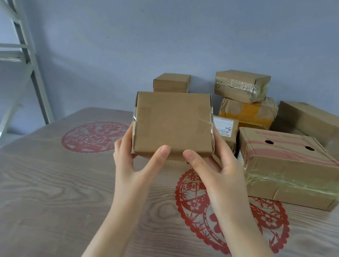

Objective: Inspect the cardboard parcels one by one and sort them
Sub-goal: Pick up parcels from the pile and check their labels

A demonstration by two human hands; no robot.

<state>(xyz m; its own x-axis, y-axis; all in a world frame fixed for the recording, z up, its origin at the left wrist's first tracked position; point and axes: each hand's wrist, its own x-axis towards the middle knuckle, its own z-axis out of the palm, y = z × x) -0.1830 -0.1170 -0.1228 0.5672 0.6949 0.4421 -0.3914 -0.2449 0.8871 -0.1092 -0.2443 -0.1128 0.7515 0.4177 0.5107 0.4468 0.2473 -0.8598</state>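
The bench (49, 199) carries a wood-grain cover printed with round red paper-cut motifs, one near (268, 221) and one farther left (90, 135).

Both forearms reach forward over the near motif. The left hand (137, 160) grips the held parcel (173, 124) at its lower left corner: thumb on the face turned to the camera, fingers along the left side. The right hand (216, 174) grips the lower right corner: thumb at the lower edge, fingers passing behind the right side.

The held parcel is a plain brown cardboard box with clear tape on its side edges. It is raised above the bench, left of the remaining parcels.

Remaining parcels, right half of the bench:
- Large box (292, 164), two round holes in its top, faded red print, clear tape around its middle; just right of the hands.
- Labelled parcel (225, 128), partly hidden behind the held parcel.
- Yellow-taped parcel (249, 112), behind the labelled parcel.
- Clear-taped parcel (241, 86), stacked on the yellow-taped parcel.
- Small box (171, 82), behind the held parcel.
- Long box (318, 125), tilted, far right.

A blue-grey wall (134, 28) stands behind the parcels. A pale metal frame (26, 34) stands at the far left.
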